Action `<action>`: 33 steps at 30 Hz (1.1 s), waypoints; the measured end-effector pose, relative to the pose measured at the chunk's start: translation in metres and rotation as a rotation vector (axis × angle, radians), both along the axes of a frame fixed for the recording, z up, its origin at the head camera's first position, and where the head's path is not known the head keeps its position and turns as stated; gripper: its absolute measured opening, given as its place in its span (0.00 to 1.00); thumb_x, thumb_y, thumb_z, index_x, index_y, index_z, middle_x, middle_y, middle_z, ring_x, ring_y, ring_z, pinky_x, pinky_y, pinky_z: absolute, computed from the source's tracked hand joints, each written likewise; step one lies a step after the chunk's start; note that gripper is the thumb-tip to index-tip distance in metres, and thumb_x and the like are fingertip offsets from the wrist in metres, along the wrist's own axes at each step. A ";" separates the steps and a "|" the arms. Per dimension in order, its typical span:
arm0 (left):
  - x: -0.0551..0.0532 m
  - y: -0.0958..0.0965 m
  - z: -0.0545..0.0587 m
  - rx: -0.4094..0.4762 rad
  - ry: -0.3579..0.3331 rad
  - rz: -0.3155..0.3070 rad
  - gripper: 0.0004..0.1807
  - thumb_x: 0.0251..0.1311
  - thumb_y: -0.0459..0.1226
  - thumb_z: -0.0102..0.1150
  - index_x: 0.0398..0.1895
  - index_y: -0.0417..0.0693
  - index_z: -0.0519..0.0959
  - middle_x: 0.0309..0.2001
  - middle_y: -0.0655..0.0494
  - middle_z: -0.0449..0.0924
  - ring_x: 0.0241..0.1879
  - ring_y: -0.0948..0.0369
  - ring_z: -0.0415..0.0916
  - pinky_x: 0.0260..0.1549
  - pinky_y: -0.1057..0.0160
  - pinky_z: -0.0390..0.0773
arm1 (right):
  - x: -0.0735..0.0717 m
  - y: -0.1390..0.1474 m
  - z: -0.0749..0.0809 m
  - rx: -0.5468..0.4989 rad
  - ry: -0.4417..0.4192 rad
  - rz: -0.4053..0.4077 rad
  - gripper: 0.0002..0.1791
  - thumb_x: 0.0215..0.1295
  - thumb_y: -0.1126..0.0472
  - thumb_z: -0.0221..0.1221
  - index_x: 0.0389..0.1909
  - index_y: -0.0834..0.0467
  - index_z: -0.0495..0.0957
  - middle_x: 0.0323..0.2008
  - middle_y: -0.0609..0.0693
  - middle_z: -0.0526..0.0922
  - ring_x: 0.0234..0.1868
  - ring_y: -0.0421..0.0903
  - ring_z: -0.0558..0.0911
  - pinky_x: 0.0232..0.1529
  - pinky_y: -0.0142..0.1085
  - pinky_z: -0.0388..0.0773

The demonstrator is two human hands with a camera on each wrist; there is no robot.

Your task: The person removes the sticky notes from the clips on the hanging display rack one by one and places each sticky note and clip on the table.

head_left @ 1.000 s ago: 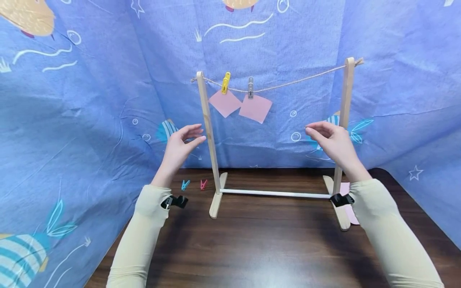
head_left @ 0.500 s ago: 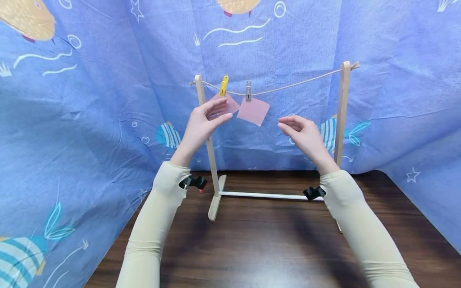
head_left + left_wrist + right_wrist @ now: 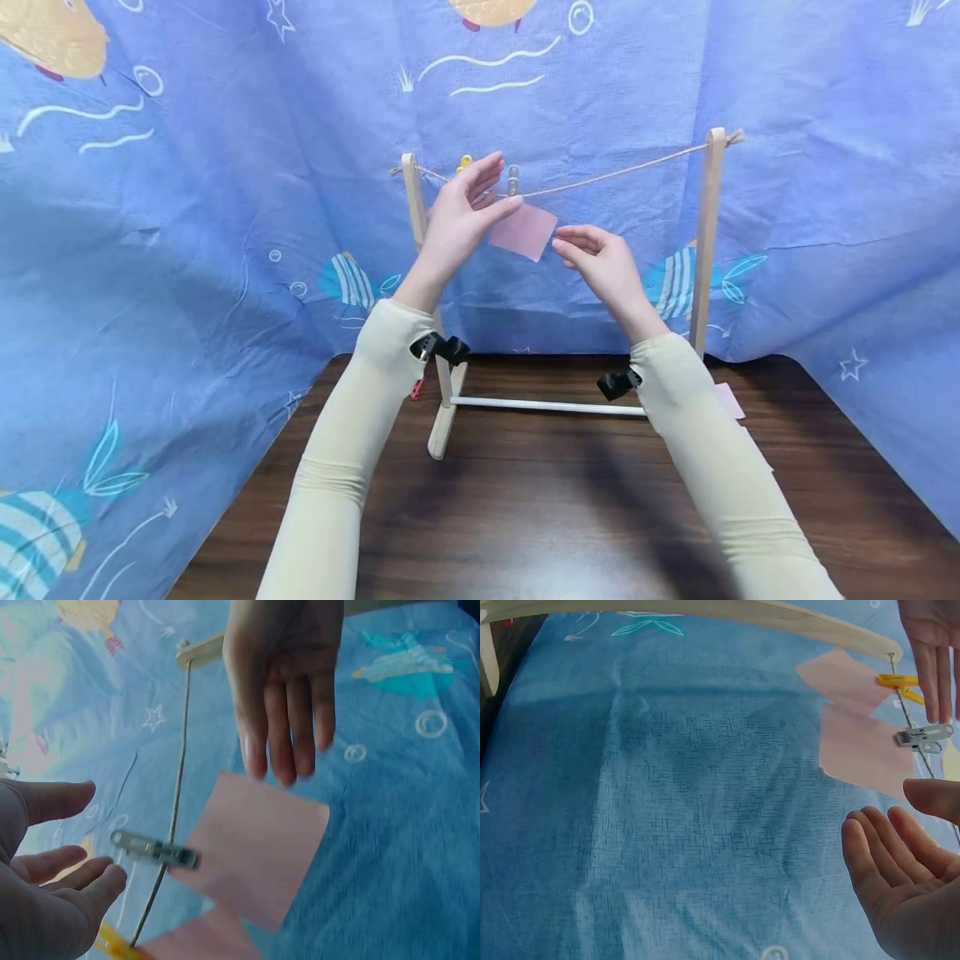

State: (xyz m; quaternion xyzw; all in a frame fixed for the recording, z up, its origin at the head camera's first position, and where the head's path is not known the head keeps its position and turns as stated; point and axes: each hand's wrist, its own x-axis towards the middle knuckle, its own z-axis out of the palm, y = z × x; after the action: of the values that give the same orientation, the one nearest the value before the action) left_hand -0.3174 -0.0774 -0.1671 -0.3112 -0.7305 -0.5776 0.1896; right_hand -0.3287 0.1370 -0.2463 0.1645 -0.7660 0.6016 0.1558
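A pink paper square (image 3: 525,232) hangs from the cord (image 3: 615,172), held by a grey clothespin (image 3: 513,179). My left hand (image 3: 465,217) is raised by that clothespin, thumb and fingers apart; in the left wrist view a gap shows between the hand (image 3: 52,885) and the clothespin (image 3: 154,849). My right hand (image 3: 600,262) is at the paper's right edge, fingers slightly bent with nothing between them. Whether it touches the paper I cannot tell. A second pink square (image 3: 847,681) hangs under a yellow clothespin (image 3: 900,681), mostly behind my left hand in the head view.
The cord runs between two wooden posts (image 3: 707,242), joined low down by a white bar (image 3: 547,406) above the dark table (image 3: 510,500). A red clothespin (image 3: 417,388) lies by the left foot. More pink paper (image 3: 729,401) lies on the right, partly behind my right sleeve.
My left hand has moved right and up, from left of the left post to the grey clothespin. My right hand has moved left to the hanging paper's edge.
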 end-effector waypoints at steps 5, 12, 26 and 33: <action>-0.005 0.019 0.011 -0.047 0.026 0.020 0.41 0.61 0.32 0.69 0.76 0.38 0.60 0.74 0.44 0.62 0.72 0.64 0.60 0.65 0.76 0.61 | -0.006 -0.006 0.003 0.001 -0.018 0.028 0.27 0.70 0.52 0.64 0.65 0.61 0.76 0.60 0.59 0.80 0.59 0.55 0.81 0.58 0.45 0.78; -0.014 0.021 0.015 -0.083 -0.016 0.071 0.43 0.61 0.32 0.70 0.77 0.41 0.60 0.74 0.44 0.63 0.72 0.63 0.62 0.64 0.76 0.62 | -0.012 -0.020 0.001 0.033 -0.022 0.019 0.24 0.71 0.55 0.63 0.61 0.66 0.78 0.56 0.62 0.83 0.55 0.60 0.82 0.57 0.46 0.79; -0.021 0.016 0.008 -0.155 0.009 0.094 0.28 0.63 0.27 0.65 0.67 0.32 0.71 0.64 0.39 0.75 0.61 0.54 0.75 0.56 0.72 0.74 | -0.016 -0.033 -0.009 0.026 0.011 0.009 0.16 0.72 0.59 0.61 0.51 0.69 0.81 0.48 0.64 0.86 0.48 0.52 0.86 0.50 0.39 0.83; -0.024 0.012 0.007 -0.122 0.026 0.089 0.25 0.61 0.26 0.66 0.62 0.32 0.77 0.58 0.38 0.79 0.57 0.53 0.79 0.55 0.70 0.76 | -0.015 -0.037 -0.009 -0.017 0.004 0.010 0.17 0.72 0.60 0.61 0.52 0.70 0.80 0.49 0.65 0.85 0.49 0.55 0.86 0.53 0.47 0.82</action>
State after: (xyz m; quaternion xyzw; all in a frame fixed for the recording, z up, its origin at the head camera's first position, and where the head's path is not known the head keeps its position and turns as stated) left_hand -0.3413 -0.0657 -0.1601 -0.2968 -0.7750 -0.5188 0.2050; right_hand -0.3435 0.0999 -0.2551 0.1679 -0.7599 0.6084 0.1557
